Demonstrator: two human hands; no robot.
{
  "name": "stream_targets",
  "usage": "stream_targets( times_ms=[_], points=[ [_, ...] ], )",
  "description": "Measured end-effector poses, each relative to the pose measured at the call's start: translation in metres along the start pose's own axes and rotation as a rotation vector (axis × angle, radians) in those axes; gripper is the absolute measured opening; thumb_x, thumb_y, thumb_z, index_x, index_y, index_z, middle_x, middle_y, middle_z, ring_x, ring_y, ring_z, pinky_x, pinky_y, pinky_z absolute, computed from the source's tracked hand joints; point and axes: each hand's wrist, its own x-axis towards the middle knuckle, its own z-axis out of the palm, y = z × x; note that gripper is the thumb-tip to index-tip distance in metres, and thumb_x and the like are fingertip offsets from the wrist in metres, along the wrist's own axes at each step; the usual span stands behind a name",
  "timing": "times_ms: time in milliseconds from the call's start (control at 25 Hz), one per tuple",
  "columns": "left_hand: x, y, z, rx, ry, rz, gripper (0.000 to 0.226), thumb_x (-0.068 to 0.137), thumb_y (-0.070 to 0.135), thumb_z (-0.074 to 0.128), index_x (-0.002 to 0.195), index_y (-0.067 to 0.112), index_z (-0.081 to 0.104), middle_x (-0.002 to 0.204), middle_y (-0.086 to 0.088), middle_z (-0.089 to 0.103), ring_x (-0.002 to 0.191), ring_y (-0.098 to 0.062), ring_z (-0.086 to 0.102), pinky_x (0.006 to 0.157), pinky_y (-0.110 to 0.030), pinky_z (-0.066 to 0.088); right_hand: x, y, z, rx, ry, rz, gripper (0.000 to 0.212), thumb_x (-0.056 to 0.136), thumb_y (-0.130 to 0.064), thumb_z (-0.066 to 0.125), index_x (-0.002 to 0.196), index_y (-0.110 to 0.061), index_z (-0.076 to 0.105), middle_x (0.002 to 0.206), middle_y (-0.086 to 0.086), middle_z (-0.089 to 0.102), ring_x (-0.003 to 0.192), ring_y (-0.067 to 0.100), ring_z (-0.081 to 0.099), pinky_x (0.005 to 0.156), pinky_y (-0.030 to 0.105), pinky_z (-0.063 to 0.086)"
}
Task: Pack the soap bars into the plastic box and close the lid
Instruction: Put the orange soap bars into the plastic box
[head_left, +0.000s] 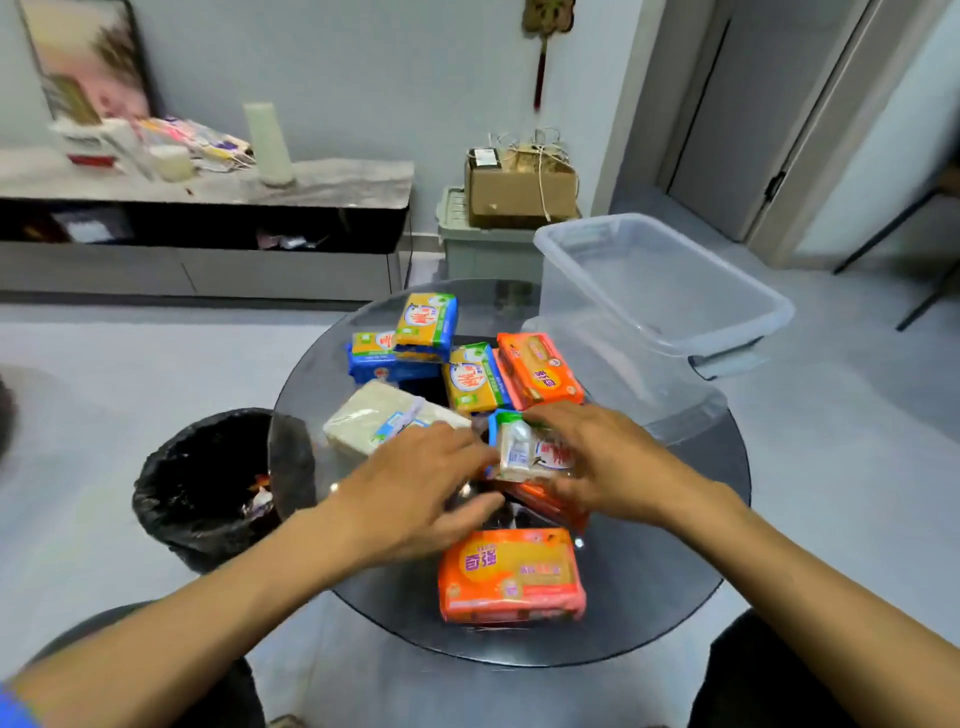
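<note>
Closest to the near edge of the round dark glass table (675, 597) lies a big orange wrapped soap pack (511, 574), flat and untouched. Just past it, both hands meet over the middle of the table. The left hand (415, 493) has its fingers bent, touching a small clear-wrapped soap bar with blue and white print (524, 449). The right hand (597, 462) lies over that bar with fingers curled around its far side.

I think the bar is about to be picked up. It looks slippery, so a firm hold by its long sides would be best.

More soap bars lie farther back. The empty clear plastic box (665, 291) sits at the far right edge, part of it past the rim, so drop bars in gently. The way there is open. A black bin (208, 483) stands by the left edge.
</note>
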Motion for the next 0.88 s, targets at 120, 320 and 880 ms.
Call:
stream_targets(
  times_ms=[120, 320, 880],
  points=[
    [-0.006, 0.043, 0.018, 0.052, -0.276, 0.100, 0.070, 0.079, 0.069, 0.049, 0.131, 0.021, 0.048, 0.131, -0.001, 0.056, 0.114, -0.024, 0.052, 0.092, -0.040, 0.044, 0.000, 0.009, -0.006, 0.029, -0.014, 0.055, 0.066, 0.078, -0.048, 0.067, 0.137, -0.024, 0.049, 0.136, 0.001, 0.059, 0.119, 0.023, 0.057, 0.092, 0.032, 0.044],
    [0.010, 0.051, 0.027, 0.095, -0.389, -0.040, 0.061, 0.069, 0.055, 0.066, 0.116, 0.019, 0.052, 0.114, -0.004, 0.055, 0.101, -0.026, 0.052, 0.080, -0.038, 0.044, 0.059, 0.018, -0.019, 0.054, 0.185, 0.446, 0.056, 0.078, -0.051, 0.066, 0.123, -0.021, 0.053, 0.122, 0.006, 0.063, 0.105, 0.028, 0.061, 0.073, 0.034, 0.044],
    [0.091, -0.046, -0.151, -0.386, 0.367, -0.491, 0.050, 0.046, 0.059, 0.070, 0.089, 0.033, 0.068, 0.080, 0.012, 0.072, 0.065, 0.003, 0.063, 0.060, -0.025, 0.051, 0.058, 0.015, -0.155, 0.420, 0.268, 0.367, 0.073, 0.046, -0.057, 0.069, 0.112, -0.031, 0.056, 0.095, -0.009, 0.063, 0.081, 0.009, 0.063, 0.063, 0.031, 0.056]
  ],
)
